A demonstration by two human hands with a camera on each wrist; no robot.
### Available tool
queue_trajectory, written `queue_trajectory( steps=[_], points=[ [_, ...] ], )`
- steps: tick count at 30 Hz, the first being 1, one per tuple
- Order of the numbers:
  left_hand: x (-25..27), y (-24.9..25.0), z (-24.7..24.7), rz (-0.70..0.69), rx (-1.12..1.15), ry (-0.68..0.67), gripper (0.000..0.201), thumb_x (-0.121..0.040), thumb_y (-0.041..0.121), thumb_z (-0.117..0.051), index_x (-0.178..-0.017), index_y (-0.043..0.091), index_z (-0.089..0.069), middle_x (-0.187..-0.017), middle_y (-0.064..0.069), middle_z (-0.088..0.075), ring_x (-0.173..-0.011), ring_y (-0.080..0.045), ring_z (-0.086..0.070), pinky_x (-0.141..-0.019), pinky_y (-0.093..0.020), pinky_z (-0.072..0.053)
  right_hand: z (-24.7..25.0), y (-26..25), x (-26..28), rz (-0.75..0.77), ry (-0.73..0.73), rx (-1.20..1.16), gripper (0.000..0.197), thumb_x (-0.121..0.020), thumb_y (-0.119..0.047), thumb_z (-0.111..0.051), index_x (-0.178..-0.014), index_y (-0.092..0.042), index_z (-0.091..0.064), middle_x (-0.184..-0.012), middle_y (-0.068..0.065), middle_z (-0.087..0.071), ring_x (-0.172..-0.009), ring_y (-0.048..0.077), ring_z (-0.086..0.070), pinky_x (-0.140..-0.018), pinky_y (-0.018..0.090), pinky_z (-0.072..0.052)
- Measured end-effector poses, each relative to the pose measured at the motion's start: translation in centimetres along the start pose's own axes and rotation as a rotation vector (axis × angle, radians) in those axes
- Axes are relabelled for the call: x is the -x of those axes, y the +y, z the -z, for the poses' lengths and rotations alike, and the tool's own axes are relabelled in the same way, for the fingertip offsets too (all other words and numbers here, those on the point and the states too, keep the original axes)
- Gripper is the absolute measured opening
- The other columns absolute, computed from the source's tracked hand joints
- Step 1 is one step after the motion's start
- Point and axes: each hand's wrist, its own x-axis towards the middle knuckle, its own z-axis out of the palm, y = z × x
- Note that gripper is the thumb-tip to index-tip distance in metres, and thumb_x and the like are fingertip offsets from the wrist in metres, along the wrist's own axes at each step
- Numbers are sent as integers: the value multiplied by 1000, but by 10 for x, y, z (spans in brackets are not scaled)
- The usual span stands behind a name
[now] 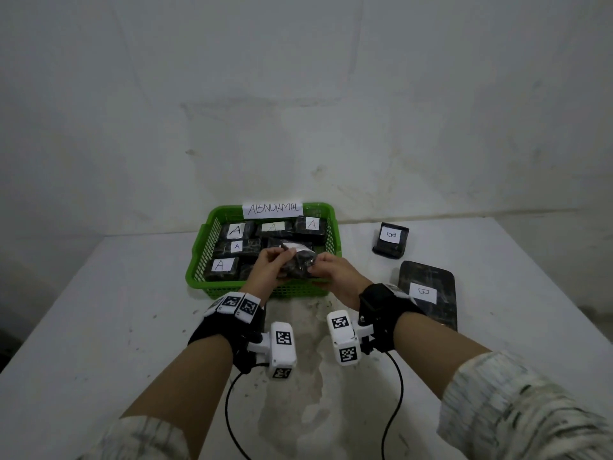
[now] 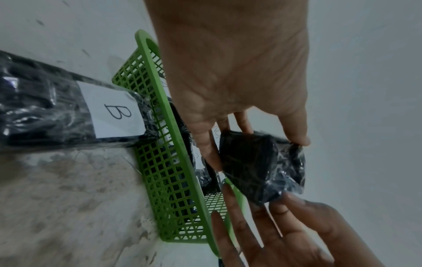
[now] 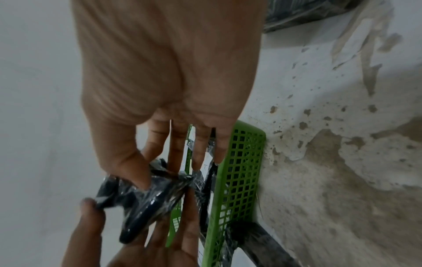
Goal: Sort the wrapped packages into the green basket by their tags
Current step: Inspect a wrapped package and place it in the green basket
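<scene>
Both hands hold one small black wrapped package (image 1: 298, 265) above the front part of the green basket (image 1: 202, 257). My left hand (image 1: 282, 263) pinches its left side and my right hand (image 1: 318, 268) grips its right side. A white patch shows on the package's top; its letter is unreadable. In the left wrist view, the left hand (image 2: 258, 153) pinches the package (image 2: 262, 171) between thumb and fingers. In the right wrist view, the right hand (image 3: 164, 178) presses its thumb into the wrap of the package (image 3: 146, 202). Several packages tagged A (image 1: 235, 230) lie in the basket.
A paper label reading ABNORMAL (image 1: 272, 210) stands on the basket's back rim. To the right on the white table (image 1: 99, 327) lie a small package tagged B (image 1: 390, 240) and a large flat package tagged B (image 1: 428, 293). A wall rises behind the table.
</scene>
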Motion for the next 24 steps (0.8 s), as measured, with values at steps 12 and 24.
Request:
queue_trajectory(
  steps=[12,24],
  points=[
    [-15,14,3,57,-33,-102,41,-94,34,-53,-116,0,-59,-114,-17,-65,-101,-28,-63,-89,-40,-49,-2,-14,-13,-24,-7,291,29,-99,-35,-47,-83,-15,-60,-85,2,-61,-71,13,-58,-56,17,-46],
    [-40,18,13,5,-387,8,34,-101,31,-36,-119,6,-51,-108,-10,-59,-100,-23,-57,-77,-24,-44,1,-32,-52,-119,165,43,7,-91,-14,-61,-96,-10,-58,-92,7,-60,-84,20,-59,-72,35,-52]
  ],
)
